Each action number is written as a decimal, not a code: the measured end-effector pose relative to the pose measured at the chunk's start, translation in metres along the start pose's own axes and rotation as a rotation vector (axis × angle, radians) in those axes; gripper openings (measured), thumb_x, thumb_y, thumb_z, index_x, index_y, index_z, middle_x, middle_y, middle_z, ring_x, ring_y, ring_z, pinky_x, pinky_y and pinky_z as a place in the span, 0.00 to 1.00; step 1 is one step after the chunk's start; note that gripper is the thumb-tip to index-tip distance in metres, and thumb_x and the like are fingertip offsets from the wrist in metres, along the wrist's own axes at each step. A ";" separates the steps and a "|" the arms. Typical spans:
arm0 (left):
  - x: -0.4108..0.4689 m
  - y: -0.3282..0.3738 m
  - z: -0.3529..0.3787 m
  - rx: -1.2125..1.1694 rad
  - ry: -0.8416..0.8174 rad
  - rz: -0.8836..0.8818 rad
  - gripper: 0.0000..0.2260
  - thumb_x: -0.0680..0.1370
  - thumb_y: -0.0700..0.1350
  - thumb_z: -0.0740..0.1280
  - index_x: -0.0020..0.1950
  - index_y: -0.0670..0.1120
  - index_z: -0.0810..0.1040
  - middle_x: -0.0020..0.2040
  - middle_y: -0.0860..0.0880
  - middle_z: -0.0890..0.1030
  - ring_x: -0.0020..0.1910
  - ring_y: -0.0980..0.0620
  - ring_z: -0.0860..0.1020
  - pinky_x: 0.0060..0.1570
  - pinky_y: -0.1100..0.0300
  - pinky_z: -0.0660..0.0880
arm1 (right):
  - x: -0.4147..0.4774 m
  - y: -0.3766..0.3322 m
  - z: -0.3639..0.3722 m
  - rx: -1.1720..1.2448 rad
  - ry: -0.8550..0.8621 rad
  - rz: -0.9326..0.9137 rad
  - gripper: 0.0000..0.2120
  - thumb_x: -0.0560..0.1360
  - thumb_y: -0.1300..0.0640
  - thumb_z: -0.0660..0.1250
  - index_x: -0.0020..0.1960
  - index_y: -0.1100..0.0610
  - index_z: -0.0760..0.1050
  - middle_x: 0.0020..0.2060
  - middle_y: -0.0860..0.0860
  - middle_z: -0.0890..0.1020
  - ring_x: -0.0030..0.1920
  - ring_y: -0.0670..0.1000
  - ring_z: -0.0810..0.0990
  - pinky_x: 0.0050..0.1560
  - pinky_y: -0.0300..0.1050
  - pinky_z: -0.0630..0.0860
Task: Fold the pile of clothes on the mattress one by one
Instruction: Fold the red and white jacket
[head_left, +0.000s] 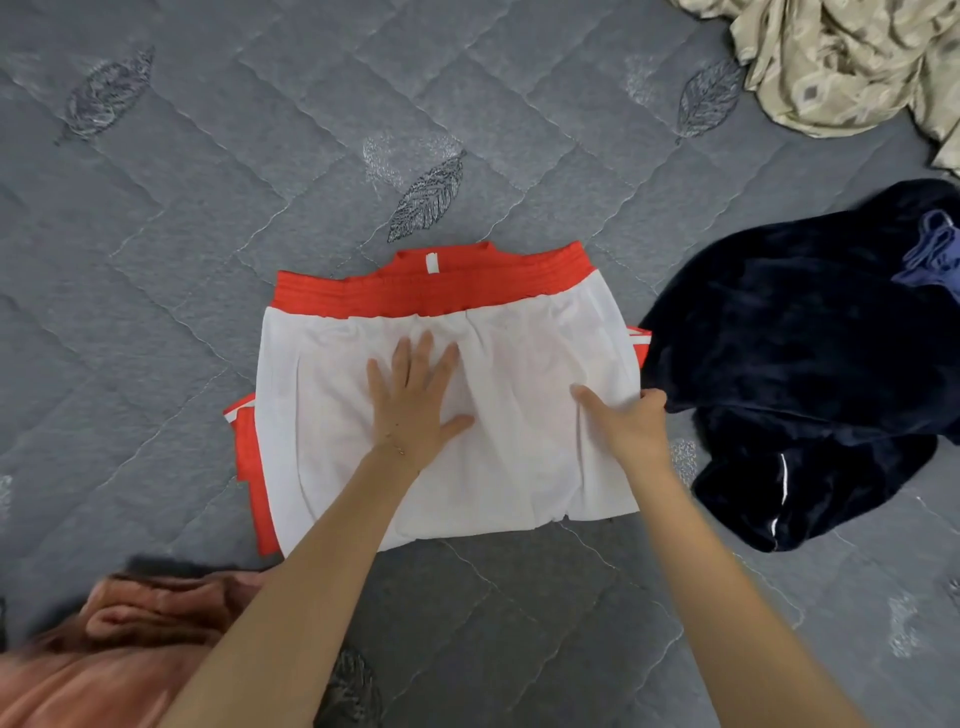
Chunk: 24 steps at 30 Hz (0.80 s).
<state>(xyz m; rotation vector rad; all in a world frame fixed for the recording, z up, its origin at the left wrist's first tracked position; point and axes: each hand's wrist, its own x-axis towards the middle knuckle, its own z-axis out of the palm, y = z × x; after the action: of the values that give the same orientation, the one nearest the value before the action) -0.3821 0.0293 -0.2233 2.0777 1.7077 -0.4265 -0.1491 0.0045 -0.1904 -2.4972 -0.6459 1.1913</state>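
Your right hand (631, 423) grips the right edge of the shorts (519, 457), fingertips hidden beneath. Your left hand (410, 402) lies flat on them, fingers spread, on the mattress (208, 234). A beige cloth (841, 62) is cut off top right.

Two bare arms reach in from the near side toward a white garment (519, 452) with a red waistband. The left forearm (311, 545) comes in on a slant from the garment's near left corner. The left grip (415, 402) lies flat, palm down, on the middle of the garment, fingers straight and spread, thumb splayed rightward. The right forearm (701, 571) runs to the garment's right edge. There the right grip (631, 421) pinches the cloth, thumb on top and fingers curled round the edge.
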 end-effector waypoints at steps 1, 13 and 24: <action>-0.005 0.003 -0.003 -0.058 0.030 -0.022 0.34 0.80 0.59 0.59 0.79 0.54 0.43 0.79 0.46 0.41 0.78 0.44 0.41 0.73 0.41 0.41 | -0.001 0.002 0.001 0.002 -0.030 0.018 0.39 0.68 0.42 0.75 0.66 0.62 0.59 0.61 0.54 0.70 0.61 0.56 0.73 0.59 0.55 0.72; -0.074 -0.023 -0.016 -1.058 0.207 -0.304 0.21 0.81 0.47 0.63 0.73 0.50 0.65 0.69 0.49 0.70 0.65 0.49 0.71 0.66 0.55 0.68 | -0.087 -0.062 0.034 0.083 -0.144 -0.529 0.09 0.74 0.57 0.70 0.52 0.53 0.72 0.41 0.42 0.77 0.45 0.48 0.76 0.39 0.34 0.69; -0.101 -0.110 -0.060 -1.591 -0.016 -0.573 0.21 0.78 0.62 0.61 0.66 0.52 0.71 0.61 0.49 0.78 0.55 0.48 0.79 0.51 0.52 0.78 | -0.175 -0.070 0.132 -0.267 -0.673 -0.709 0.30 0.79 0.54 0.65 0.77 0.52 0.57 0.72 0.50 0.68 0.70 0.51 0.69 0.68 0.39 0.64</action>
<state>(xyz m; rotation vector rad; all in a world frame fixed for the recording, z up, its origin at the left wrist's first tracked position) -0.5113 -0.0090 -0.1355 0.4408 1.6094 0.6235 -0.3691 -0.0159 -0.1255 -1.6933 -1.7650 1.6761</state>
